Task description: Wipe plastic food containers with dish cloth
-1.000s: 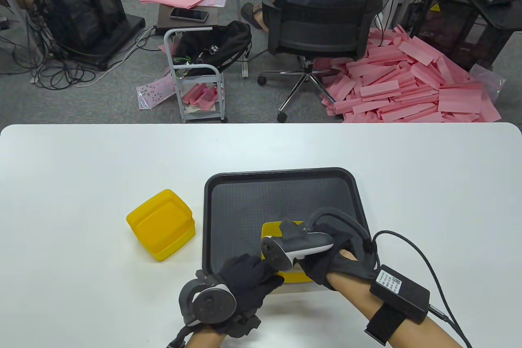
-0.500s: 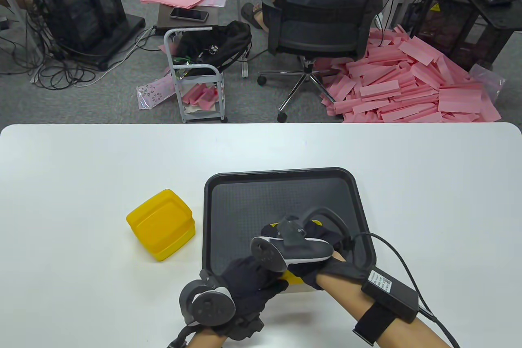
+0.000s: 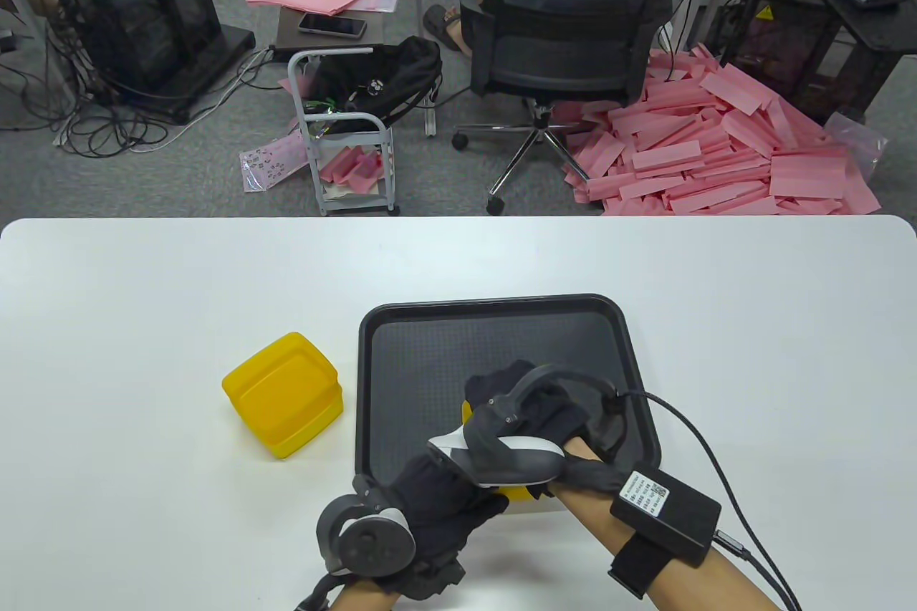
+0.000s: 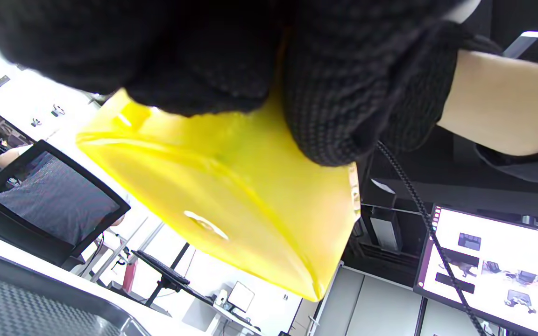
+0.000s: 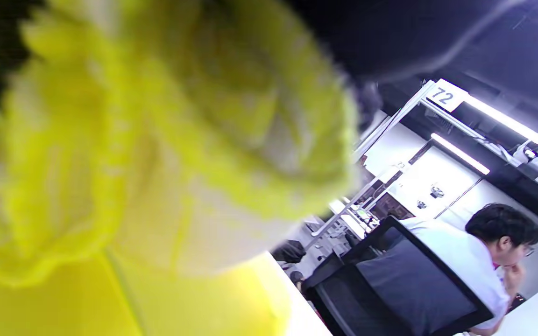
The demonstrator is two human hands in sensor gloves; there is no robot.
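Observation:
A yellow plastic container (image 4: 231,196) is held over the near edge of the black tray (image 3: 494,301). My left hand (image 3: 476,496) grips its near side, and the gloved fingers (image 4: 194,70) lie on its wall. In the table view only slivers of the container (image 3: 513,493) show under my hands. My right hand (image 3: 516,392) covers it from above and holds a bunched yellow-white dish cloth (image 5: 157,140) pressed against the container (image 5: 180,303). The cloth is hidden in the table view.
Two stacked yellow containers (image 3: 281,392) stand on the white table (image 3: 143,296) left of the tray. The far half of the tray shows bare. An office chair (image 3: 573,31) and pink foam pieces lie beyond the table's far edge.
My right hand has slid left and toward me across the container, its tracker turning over. It now hides the container almost fully. My left hand has barely moved.

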